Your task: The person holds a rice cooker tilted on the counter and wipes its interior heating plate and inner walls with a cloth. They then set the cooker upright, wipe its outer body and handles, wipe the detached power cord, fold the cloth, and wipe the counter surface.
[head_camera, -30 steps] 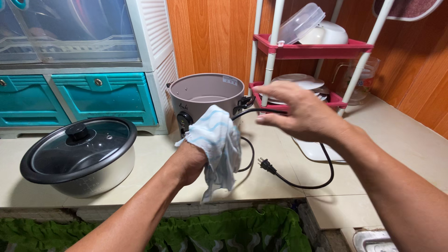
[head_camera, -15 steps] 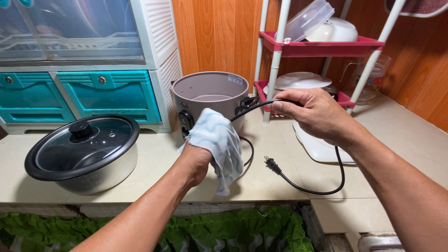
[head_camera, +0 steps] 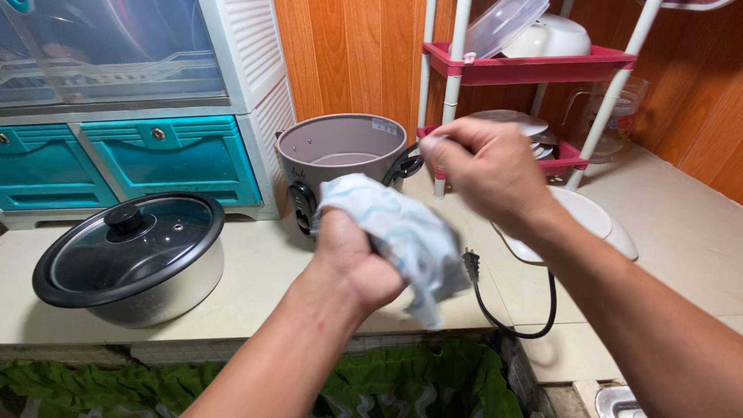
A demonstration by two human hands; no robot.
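Cloth (head_camera: 402,240), pale with faint blue marks, is bunched in the left hand (head_camera: 352,259), whose fingers are curled tight around its upper part; the loose end hangs down in front of the cooker (head_camera: 340,159). That grey cooker stands open on the counter (head_camera: 681,232), its round control knob facing the camera just behind the left hand. The right hand (head_camera: 487,166) is raised just to the right of the cooker, fingers pinched closed on the black cord (head_camera: 534,329) where it leaves the cooker's side. Below that hand the cord loops down over the counter edge, and its plug (head_camera: 470,263) hangs right beside the cloth. Left of the cooker, well apart, sits the inner pot (head_camera: 131,267) with a glass lid and black knob. Behind the pot are teal drawers (head_camera: 174,155). To the cooker's right stands a red rack (head_camera: 534,66) with white posts, holding dishes. A white lid (head_camera: 596,220) lies on the counter below the right forearm.
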